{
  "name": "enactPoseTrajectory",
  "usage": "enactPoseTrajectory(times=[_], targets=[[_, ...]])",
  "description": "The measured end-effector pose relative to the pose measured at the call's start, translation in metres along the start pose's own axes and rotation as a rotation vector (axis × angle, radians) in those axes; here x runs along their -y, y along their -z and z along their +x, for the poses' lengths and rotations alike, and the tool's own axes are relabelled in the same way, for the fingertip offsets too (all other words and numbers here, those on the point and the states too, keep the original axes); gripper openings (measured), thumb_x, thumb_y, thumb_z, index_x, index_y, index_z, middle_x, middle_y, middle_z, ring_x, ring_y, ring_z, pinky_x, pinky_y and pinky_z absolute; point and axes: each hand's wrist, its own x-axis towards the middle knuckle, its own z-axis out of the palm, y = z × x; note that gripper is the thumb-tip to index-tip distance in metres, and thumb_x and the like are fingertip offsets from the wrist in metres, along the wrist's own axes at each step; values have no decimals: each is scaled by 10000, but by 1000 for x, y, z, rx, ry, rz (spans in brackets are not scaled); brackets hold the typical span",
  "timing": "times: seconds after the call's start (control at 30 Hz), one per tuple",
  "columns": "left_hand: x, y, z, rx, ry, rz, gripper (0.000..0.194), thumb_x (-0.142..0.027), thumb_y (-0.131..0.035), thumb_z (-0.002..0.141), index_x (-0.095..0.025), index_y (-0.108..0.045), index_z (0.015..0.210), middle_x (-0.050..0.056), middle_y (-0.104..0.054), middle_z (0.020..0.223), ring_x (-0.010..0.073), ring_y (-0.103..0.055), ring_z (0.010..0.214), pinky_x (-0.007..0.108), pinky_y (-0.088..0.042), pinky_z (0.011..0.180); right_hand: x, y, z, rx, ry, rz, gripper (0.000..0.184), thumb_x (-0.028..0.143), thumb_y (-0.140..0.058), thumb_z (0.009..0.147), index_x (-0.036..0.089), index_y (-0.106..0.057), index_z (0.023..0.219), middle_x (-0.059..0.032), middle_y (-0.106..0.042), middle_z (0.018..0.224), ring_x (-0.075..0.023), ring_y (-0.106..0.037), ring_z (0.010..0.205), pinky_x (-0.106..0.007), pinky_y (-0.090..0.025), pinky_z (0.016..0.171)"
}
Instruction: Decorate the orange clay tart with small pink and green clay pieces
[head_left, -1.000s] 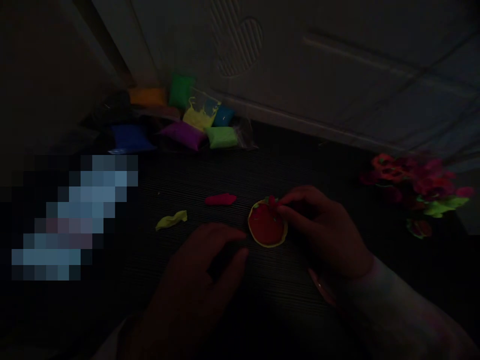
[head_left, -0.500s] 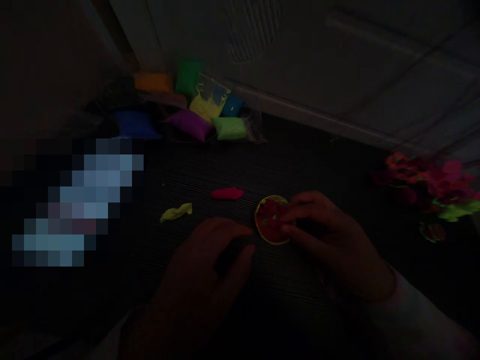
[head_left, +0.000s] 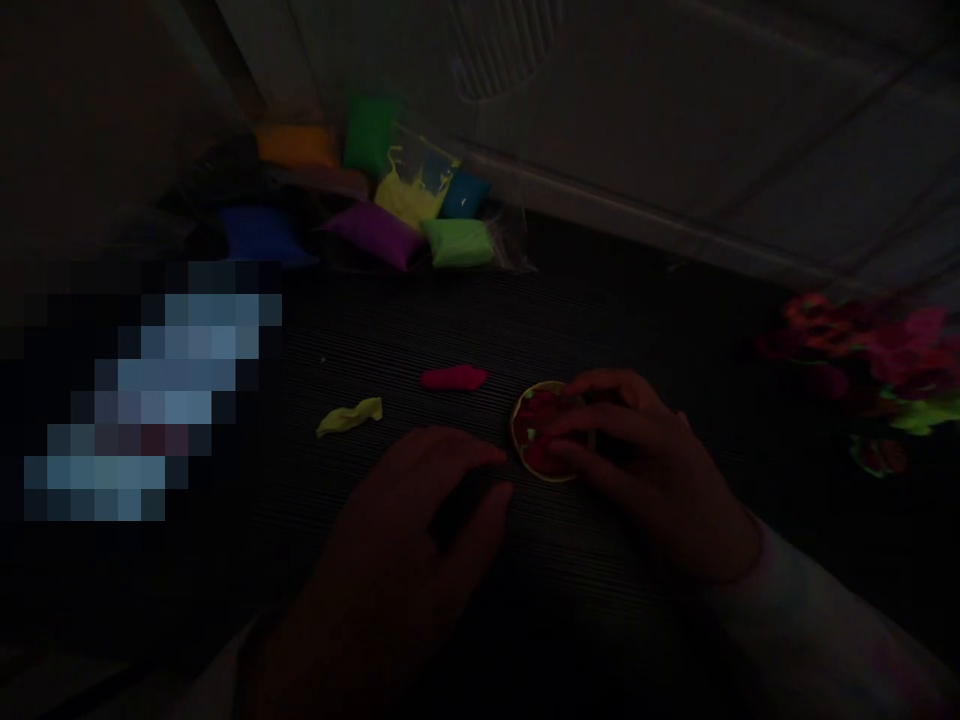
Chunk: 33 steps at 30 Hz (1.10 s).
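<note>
In the dim head view, a round clay disc (head_left: 535, 462) lies on the dark table, with a thin yellow rim and red clay with small green bits inside. My right hand (head_left: 652, 470) covers its right part, thumb and fingertips closed in on the red clay. What lies under the fingertips is hidden. My left hand (head_left: 420, 510) rests just left of the disc, thumb and fingers apart with nothing visible between them. Beyond the left hand are a twisted yellow clay strip (head_left: 349, 416) and a pink clay roll (head_left: 453, 378).
Several coloured clay packets lie at the back, among them a purple packet (head_left: 377, 234) and a light green packet (head_left: 459, 243). Pink, red and green clay shapes (head_left: 892, 350) sit at the right, with a small red-green piece (head_left: 879, 455). A pixelated bright object (head_left: 176, 375) is at left.
My right hand has shifted slightly left and its fingers now cover more of the disc's middle. The view has tilted a little. My left hand stays almost still.
</note>
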Motion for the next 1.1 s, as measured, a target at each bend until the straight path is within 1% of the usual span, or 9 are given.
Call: enactPoseTrajectory(times=[0.33,0.43,0.57,0.73,0.9,1.1], targets=[[1,-3,-1,-2,-46,43,132,-261,-500,790,-255,-538,916,-28,-597,912,140,-551,820,263,-434,749,-2,-2,0,8,11,-35,103,275,-565,755,296,-639,823,-11,-532,1011,-200,-498,986,-376,-415,791],[0,-3,0,-9,-66,48,129,-239,-495,795,-252,-528,920,-38,-590,911,123,-549,821,255,-438,751,-3,-2,0,-4,20,7,100,267,-570,754,286,-632,829,-10,-524,1009,-185,-493,988,-366,-411,814],[0,-2,-1,-14,-87,48,127,-235,-495,798,-245,-523,921,-34,-589,921,121,-549,829,256,-443,743,-6,-2,0,-6,28,79,102,258,-569,757,280,-625,840,-11,-516,1016,-170,-493,984,-357,-404,835],[2,-3,-1,-16,-99,45,135,-230,-499,796,-245,-522,928,-32,-589,917,121,-550,830,259,-445,742,-5,-2,1,9,55,23,106,266,-567,760,288,-627,844,-5,-521,1018,-179,-490,991,-368,-403,834],[1,-4,1,-24,-105,63,131,-231,-498,794,-236,-527,922,-26,-593,910,124,-552,831,265,-447,746,-5,-3,1,-12,59,-32,107,262,-565,761,283,-629,844,-13,-524,1019,-186,-496,986,-370,-409,813],[0,-3,1,-31,-105,51,130,-230,-492,794,-231,-533,918,-13,-598,907,135,-554,831,279,-454,740,-6,-3,1,5,66,-23,93,266,-572,755,283,-622,832,-8,-522,1028,-187,-484,1010,-362,-412,814]])
